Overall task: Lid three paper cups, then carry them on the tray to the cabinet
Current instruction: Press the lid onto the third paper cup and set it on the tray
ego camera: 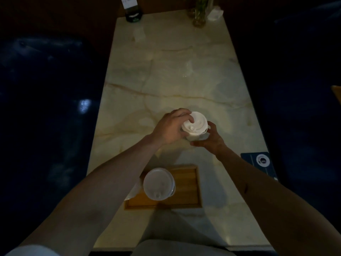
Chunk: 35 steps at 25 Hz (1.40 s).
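Head view: long marble bench (184,74) runs away from the camera, very dim light. Wooden tray (186,183) sits at the near end, one lidded cup (159,184) standing on it; something pale behind the left forearm beside that cup, can't tell what. Dark card (260,162) at the bench's right edge, glass vase (199,13) and a sign holder (133,10) at the far end. Cup in work (195,134) is upright, past the tray toward bench centre, held between both hands. Left hand (168,129) comes over the top, fingers curled round the lid (194,125), which looks slightly tilted, so probably not fully seated. Right hand (212,138) wraps the cup wall from the right, bracing. Judgement: press goes straight down the cup's vertical axis; left hand does the pushing.
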Available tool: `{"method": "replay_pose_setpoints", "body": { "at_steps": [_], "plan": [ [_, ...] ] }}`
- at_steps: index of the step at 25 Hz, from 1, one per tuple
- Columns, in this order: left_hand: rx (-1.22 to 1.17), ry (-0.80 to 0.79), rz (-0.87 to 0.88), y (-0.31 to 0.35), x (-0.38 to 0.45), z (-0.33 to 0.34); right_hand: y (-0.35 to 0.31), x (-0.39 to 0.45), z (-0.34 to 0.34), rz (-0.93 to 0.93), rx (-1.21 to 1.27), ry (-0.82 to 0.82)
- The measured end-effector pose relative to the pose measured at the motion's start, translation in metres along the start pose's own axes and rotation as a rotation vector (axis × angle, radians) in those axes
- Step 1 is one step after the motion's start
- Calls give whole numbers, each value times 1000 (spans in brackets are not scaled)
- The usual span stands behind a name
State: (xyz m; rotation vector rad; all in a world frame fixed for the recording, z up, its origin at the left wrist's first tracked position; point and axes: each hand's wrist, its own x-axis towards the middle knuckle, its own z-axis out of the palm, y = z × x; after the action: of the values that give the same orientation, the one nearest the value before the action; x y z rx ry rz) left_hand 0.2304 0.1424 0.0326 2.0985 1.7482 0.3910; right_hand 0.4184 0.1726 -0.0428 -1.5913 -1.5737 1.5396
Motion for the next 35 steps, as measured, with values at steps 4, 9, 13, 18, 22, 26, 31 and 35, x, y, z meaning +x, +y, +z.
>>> {"method": "replay_pose_setpoints", "body": {
  "at_steps": [4,9,13,18,22,26,31,35],
  "plan": [
    [-51,-32,-5,0,7,6,-6,14,9,-26,72,-37],
    [-71,9,-33,1,8,11,-3,18,13,2,130,-31],
    [-142,31,-57,6,5,8,-8,8,8,-17,150,-35],
    [-279,142,-42,19,-3,-14,-33,-18,-2,-81,184,1],
    [-359,260,17,40,-16,-42,-60,-40,-13,-161,217,-39],
    [-462,341,31,60,-35,-70,-81,-71,-21,-258,309,-29],
    [-531,491,37,83,-68,-83,-95,-118,-14,-304,356,-11],
    [-446,591,6,100,-94,-71,-97,-146,1,-319,339,14]
  ]
}}
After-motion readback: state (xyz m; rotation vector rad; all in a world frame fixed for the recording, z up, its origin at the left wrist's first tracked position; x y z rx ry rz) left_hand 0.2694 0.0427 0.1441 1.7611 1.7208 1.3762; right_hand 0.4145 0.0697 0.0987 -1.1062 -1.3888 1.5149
